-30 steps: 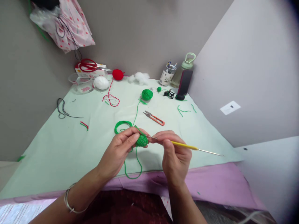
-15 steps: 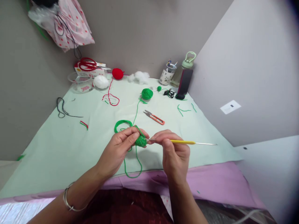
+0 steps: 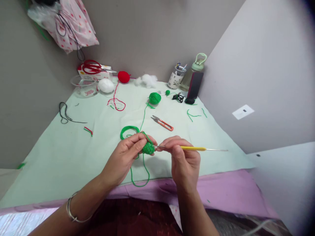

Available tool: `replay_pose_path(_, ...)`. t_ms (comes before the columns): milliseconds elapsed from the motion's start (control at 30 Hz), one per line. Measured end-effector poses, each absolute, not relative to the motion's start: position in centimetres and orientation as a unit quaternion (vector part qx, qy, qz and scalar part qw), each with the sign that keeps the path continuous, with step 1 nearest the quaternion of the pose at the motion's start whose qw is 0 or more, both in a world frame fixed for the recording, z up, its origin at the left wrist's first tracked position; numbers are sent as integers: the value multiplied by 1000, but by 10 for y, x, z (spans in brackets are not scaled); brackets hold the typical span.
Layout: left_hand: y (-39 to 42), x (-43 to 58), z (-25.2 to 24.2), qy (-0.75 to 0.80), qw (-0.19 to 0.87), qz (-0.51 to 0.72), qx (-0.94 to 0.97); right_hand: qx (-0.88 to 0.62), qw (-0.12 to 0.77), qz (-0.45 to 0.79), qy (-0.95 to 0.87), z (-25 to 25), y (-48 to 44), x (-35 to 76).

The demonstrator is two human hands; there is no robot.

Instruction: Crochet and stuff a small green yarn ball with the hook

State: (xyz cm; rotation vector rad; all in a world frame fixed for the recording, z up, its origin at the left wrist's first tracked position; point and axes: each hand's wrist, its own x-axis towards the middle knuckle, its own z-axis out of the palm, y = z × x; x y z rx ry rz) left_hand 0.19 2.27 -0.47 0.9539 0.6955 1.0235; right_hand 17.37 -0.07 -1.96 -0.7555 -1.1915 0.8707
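My left hand [image 3: 126, 157] pinches one small green crocheted piece [image 3: 148, 148] between thumb and fingertips, fingers curled closed around it. My right hand [image 3: 183, 160] grips one yellow-handled metal crochet hook [image 3: 193, 148], fingers closed on the handle; the hook tip touches the crocheted piece and the shaft points away to my right. One strand of green yarn [image 3: 140, 178] loops down below my left hand and another run leads forward to one green yarn ball [image 3: 155, 98], well beyond both hands. Between that ball and my right hand lies one pair of orange thread snips [image 3: 162, 123]. Far ahead to the left sit one red yarn ball [image 3: 123, 77], one white yarn ball [image 3: 106, 85] and one pair of red-handled scissors [image 3: 92, 67]. One metal bangle [image 3: 71, 211] circles my left wrist. Everything rests on one pale green cloth [image 3: 61, 154].
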Motion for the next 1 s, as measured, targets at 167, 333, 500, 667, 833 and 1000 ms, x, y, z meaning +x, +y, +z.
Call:
replay_pose_path(167,23,1,-6,317,703,462,437,-338,678,367,-541,-19,-1,173)
replay_pose_path(333,23,0,-9,313,691,466,455,-343,677,343,-554,-17,-2,173)
replay_pose_path(500,23,-3,-12,326,669,463,482,-349,677,328,-558,-16,-2,172)
replay_pose_path(667,22,1,-9,317,688,459,465,-331,690,370,-527,-21,-1,168)
replay_pose_path(833,21,5,-6,310,701,466,441,-326,698,389,-505,-23,0,166)
replay_pose_path(1000,20,3,-5,317,699,463,444,-324,703,396,-494,-22,0,167)
